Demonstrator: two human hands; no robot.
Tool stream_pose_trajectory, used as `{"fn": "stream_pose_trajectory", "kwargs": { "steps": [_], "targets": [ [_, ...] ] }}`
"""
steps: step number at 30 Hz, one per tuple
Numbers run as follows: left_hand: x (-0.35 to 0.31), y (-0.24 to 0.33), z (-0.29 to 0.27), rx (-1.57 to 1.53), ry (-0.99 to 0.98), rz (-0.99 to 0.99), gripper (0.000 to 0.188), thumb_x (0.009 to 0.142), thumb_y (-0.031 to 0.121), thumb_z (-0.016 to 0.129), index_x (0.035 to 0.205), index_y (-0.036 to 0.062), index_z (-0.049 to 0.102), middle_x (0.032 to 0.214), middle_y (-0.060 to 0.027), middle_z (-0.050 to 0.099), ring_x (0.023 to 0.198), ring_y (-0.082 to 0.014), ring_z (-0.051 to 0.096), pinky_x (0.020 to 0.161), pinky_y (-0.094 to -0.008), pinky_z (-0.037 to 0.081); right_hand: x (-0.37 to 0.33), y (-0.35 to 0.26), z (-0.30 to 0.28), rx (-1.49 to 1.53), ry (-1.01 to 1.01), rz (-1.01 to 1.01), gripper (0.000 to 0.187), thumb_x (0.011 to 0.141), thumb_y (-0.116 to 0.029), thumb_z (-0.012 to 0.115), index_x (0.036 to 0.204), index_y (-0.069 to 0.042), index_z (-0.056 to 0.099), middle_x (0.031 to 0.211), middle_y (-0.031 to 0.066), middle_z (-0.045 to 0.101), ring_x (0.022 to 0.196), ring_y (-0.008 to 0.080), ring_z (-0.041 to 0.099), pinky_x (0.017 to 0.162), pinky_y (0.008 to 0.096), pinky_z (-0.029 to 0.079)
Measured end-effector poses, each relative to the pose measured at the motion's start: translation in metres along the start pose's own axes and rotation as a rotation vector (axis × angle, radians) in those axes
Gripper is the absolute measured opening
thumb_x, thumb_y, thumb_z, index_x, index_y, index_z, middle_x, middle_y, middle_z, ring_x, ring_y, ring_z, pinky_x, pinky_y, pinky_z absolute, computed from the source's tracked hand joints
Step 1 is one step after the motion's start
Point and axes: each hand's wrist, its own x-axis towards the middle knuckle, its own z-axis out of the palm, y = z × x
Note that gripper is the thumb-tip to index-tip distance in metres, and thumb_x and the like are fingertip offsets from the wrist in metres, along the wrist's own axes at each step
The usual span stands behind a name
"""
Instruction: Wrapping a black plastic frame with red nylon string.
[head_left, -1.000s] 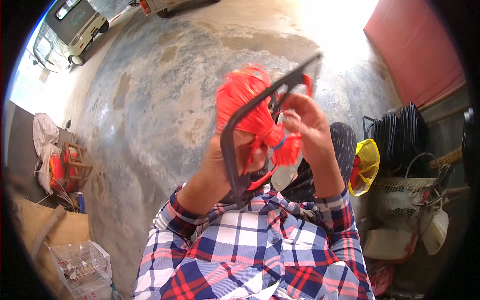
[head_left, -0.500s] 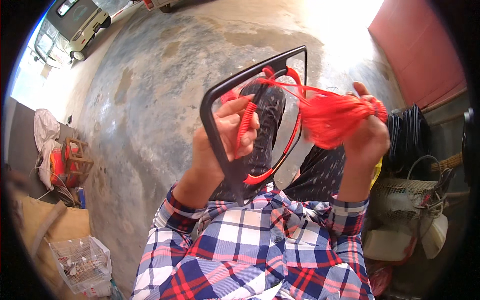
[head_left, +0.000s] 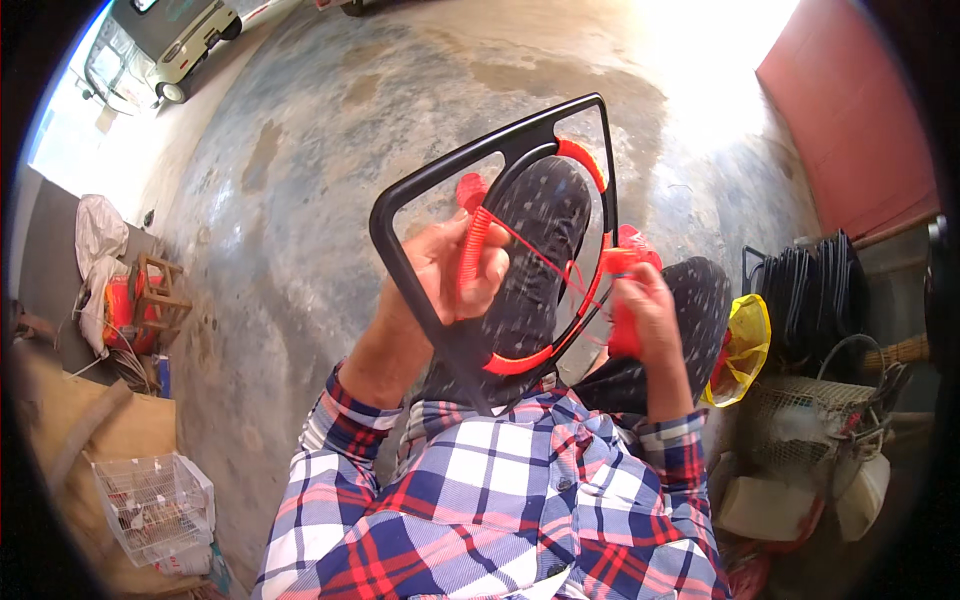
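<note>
A black frame (head_left: 480,143) with an inner ring (head_left: 515,165) is tilted above my knees. Red cord wraps stretches of the ring, among them an orange-red stretch (head_left: 520,360) low down. My left hand (head_left: 455,265) reaches through the frame, its fingers closed round a ring section tightly coiled with red cord (head_left: 473,245). From there a thin strand runs rightward to my right hand (head_left: 645,305), which grips a bundle of red cord (head_left: 625,330) just right of the ring. The fingers hide part of the bundle. A red patch beyond my left hand is unclear.
Beyond my right knee lies a yellow item (head_left: 742,350). Black frames (head_left: 815,290) and a wire basket (head_left: 805,415) stand at the right. A wooden stool (head_left: 158,300) and a white wire cage (head_left: 155,510) are at the left; a vehicle (head_left: 190,45) stands far left.
My right hand has come down and left toward the ring with the cord bundle. The strands, earlier spread near the ring's top, now stretch across its middle. My left hand keeps its hold.
</note>
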Motion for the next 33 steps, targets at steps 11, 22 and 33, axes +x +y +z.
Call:
{"fn": "stream_pose_trajectory", "kwargs": {
  "steps": [11, 22, 33],
  "targets": [
    [-0.004, -0.023, 0.083, 0.053, -0.021, 0.025, 0.034, 0.098, 0.025, 0.052, 0.125, 0.0054, 0.056, 0.099, -0.0169, 0.062, 0.061, -0.0151, 0.056, 0.046, -0.0224, 0.040, 0.018, -0.102, 0.093, 0.399, -0.293, -0.171, 0.025, 0.087, -0.016, 0.067, 0.102, 0.000, 0.055, 0.082, 0.0012, 0.058, 0.071, 0.0095, 0.057, 0.067, 0.0211, 0.049],
    [0.010, -0.034, 0.067, -0.203, -0.117, 0.015, 0.056, 0.087, 0.029, 0.059, 0.130, -0.0037, 0.046, 0.106, -0.0160, 0.062, 0.083, -0.0245, 0.066, 0.066, -0.0330, 0.057, 0.012, -0.102, 0.080, 0.186, -0.359, -0.229, 0.054, 0.084, -0.025, 0.071, 0.126, 0.003, 0.052, 0.125, 0.0133, 0.058, 0.113, 0.0189, 0.055, 0.096, 0.0318, 0.044],
    [0.012, -0.024, 0.072, 0.143, 0.033, 0.150, 0.032, 0.084, 0.016, 0.070, 0.113, 0.0080, 0.058, 0.089, -0.0055, 0.060, 0.068, -0.0085, 0.057, 0.050, -0.0185, 0.041, -0.022, -0.084, 0.088, 0.287, -0.260, -0.391, 0.046, 0.077, -0.005, 0.074, 0.119, -0.004, 0.055, 0.128, 0.0113, 0.050, 0.102, 0.0187, 0.057, 0.080, 0.0343, 0.050]
  ]
}}
